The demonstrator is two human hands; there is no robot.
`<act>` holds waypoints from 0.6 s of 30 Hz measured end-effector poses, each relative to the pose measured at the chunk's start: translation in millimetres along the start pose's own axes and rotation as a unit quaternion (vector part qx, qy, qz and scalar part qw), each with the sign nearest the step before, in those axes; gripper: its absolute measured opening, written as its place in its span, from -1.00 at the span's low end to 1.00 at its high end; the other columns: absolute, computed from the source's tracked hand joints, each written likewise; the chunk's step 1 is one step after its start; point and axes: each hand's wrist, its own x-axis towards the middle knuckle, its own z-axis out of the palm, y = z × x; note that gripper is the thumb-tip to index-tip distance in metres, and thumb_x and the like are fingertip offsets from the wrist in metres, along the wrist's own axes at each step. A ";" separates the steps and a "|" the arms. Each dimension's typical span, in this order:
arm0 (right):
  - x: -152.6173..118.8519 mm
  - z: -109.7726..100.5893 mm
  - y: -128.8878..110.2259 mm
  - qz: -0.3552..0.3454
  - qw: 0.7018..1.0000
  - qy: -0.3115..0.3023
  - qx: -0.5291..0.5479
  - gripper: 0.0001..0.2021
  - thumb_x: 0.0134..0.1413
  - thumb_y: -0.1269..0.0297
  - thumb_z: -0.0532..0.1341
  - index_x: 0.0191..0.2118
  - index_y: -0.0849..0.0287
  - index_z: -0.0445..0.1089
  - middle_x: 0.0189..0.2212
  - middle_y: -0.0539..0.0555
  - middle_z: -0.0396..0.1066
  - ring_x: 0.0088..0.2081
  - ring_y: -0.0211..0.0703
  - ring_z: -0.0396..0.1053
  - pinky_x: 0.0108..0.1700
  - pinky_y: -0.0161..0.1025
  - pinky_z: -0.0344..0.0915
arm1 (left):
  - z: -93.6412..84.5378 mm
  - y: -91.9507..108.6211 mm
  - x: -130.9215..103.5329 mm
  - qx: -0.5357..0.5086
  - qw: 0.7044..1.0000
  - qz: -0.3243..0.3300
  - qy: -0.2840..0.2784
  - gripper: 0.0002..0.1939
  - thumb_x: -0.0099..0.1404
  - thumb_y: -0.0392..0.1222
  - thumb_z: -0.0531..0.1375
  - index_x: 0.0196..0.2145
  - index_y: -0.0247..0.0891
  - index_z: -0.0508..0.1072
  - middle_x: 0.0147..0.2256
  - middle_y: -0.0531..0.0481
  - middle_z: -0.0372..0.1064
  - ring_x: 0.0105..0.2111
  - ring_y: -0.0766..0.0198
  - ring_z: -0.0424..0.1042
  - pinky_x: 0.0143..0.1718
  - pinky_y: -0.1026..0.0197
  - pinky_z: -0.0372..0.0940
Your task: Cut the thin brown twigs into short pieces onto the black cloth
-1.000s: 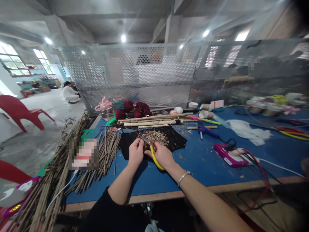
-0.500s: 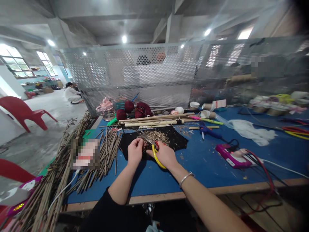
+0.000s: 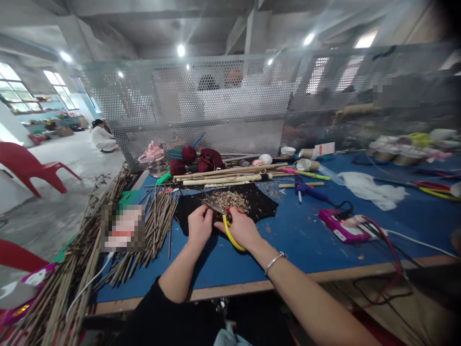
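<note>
The scissors (image 3: pixel 216 206) lie between the two hands, over the near left part of a black cloth (image 3: pixel 264 209) spread on the blue bench (image 3: pixel 291 250), and their long axis slants from the near right, where the yellow handle (image 3: pixel 229 233) loops below the right hand (image 3: pixel 242 227), to the far left, where the blades point past the fingertips of the left hand (image 3: pixel 200 224). The left hand is therefore the nearer to the blades, just beside them on the near side, while the right hand is at the handle end. The right hand is curled round the scissors, its fingers closed about the handles with the thumb toward the left hand; whether the blades stand slightly parted is too small to tell. The left hand has its thumb and forefinger drawn together under the blades; what they pinch, if anything, I cannot tell, as the fingertips hide it. Just beyond the blades and to the right, a heap of short cut pieces (image 3: pixel 232 198) lies on the cloth. To the left of the left hand, a spread of thin brown sticks (image 3: pixel 156 226) rests on the bench, roughly lengthwise away from the person, and pale poles (image 3: pixel 223 181) lie crosswise behind the cloth.
</note>
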 end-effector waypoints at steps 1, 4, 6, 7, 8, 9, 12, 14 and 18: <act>-0.3 -0.6 -0.5 0.004 1.000 -0.006 0.001 -0.52 -0.08 -0.20 0.05 -0.27 0.16 0.20 -0.36 0.11 0.42 -0.30 -0.06 0.39 -0.36 -0.28 0.12 | -0.4 0.1 -0.2 0.007 1.000 0.002 0.000 -0.75 0.19 -0.20 0.00 -0.50 -0.33 0.41 -0.54 0.06 0.34 -0.51 0.39 0.26 -0.44 0.38 0.13; -1.2 -1.0 -1.7 0.021 1.000 -0.011 -0.013 -0.51 -0.07 -0.22 0.02 -0.28 0.16 0.22 -0.37 0.11 0.43 -0.29 -0.05 0.39 -0.35 -0.28 0.13 | -1.6 0.3 -0.2 0.026 1.000 0.004 -0.004 -0.74 0.20 -0.19 -0.01 -0.51 -0.32 0.41 -0.56 0.07 0.32 -0.52 0.39 0.25 -0.46 0.38 0.11; -1.5 -0.3 -1.9 0.030 0.999 -0.014 -0.027 -0.49 -0.07 -0.24 0.00 -0.28 0.16 0.23 -0.37 0.13 0.43 -0.29 -0.04 0.39 -0.34 -0.26 0.13 | -2.2 0.7 -0.1 0.036 0.999 0.005 -0.008 -0.73 0.20 -0.18 -0.01 -0.53 -0.31 0.39 -0.57 0.07 0.30 -0.53 0.40 0.24 -0.47 0.37 0.10; -1.4 0.2 -1.7 0.033 0.999 -0.018 -0.032 -0.48 -0.07 -0.25 -0.01 -0.27 0.17 0.24 -0.37 0.14 0.43 -0.29 -0.04 0.39 -0.34 -0.26 0.14 | -2.4 1.0 -0.1 0.040 0.999 0.004 -0.011 -0.72 0.21 -0.18 -0.02 -0.53 -0.31 0.39 -0.58 0.07 0.29 -0.53 0.40 0.23 -0.47 0.37 0.10; -1.2 0.7 -1.3 0.035 0.999 -0.023 -0.034 -0.47 -0.07 -0.25 -0.02 -0.27 0.17 0.24 -0.37 0.15 0.43 -0.29 -0.04 0.39 -0.34 -0.26 0.14 | -2.6 1.4 0.0 0.042 0.999 0.002 -0.014 -0.72 0.21 -0.18 -0.03 -0.54 -0.31 0.39 -0.58 0.07 0.29 -0.53 0.40 0.23 -0.47 0.37 0.10; -0.9 1.3 -0.9 0.035 0.998 -0.029 -0.035 -0.46 -0.06 -0.26 -0.03 -0.27 0.17 0.25 -0.37 0.15 0.43 -0.29 -0.05 0.39 -0.34 -0.26 0.14 | -2.6 1.6 0.0 0.042 0.999 0.000 -0.017 -0.71 0.21 -0.18 -0.03 -0.53 -0.31 0.39 -0.57 0.07 0.30 -0.53 0.40 0.24 -0.46 0.37 0.10; 0.0 2.8 0.5 0.037 0.998 -0.042 -0.032 -0.46 -0.06 -0.26 -0.04 -0.28 0.16 0.26 -0.38 0.15 0.43 -0.30 -0.06 0.39 -0.35 -0.26 0.14 | -2.5 1.2 0.8 0.037 0.999 -0.006 -0.029 -0.71 0.22 -0.18 -0.04 -0.51 -0.31 0.40 -0.56 0.06 0.32 -0.53 0.40 0.25 -0.46 0.37 0.11; 0.5 3.5 1.0 0.038 0.998 -0.045 -0.034 -0.46 -0.07 -0.26 -0.03 -0.30 0.16 0.28 -0.39 0.15 0.43 -0.31 -0.06 0.40 -0.37 -0.27 0.14 | -2.4 -1.0 2.2 0.059 0.998 -0.016 -0.028 -0.71 0.21 -0.18 -0.04 -0.51 -0.31 0.40 -0.57 0.07 0.31 -0.54 0.39 0.24 -0.48 0.36 0.09; 2.3 1.9 0.9 0.038 0.998 -0.014 -0.039 -0.50 -0.10 -0.25 0.01 -0.37 0.15 0.28 -0.45 0.11 0.42 -0.38 -0.08 0.39 -0.42 -0.29 0.11 | -3.9 -8.0 5.4 0.146 0.988 -0.058 -0.017 -0.72 0.20 -0.14 -0.01 -0.48 -0.31 0.42 -0.57 0.04 0.33 -0.55 0.38 0.24 -0.50 0.34 0.06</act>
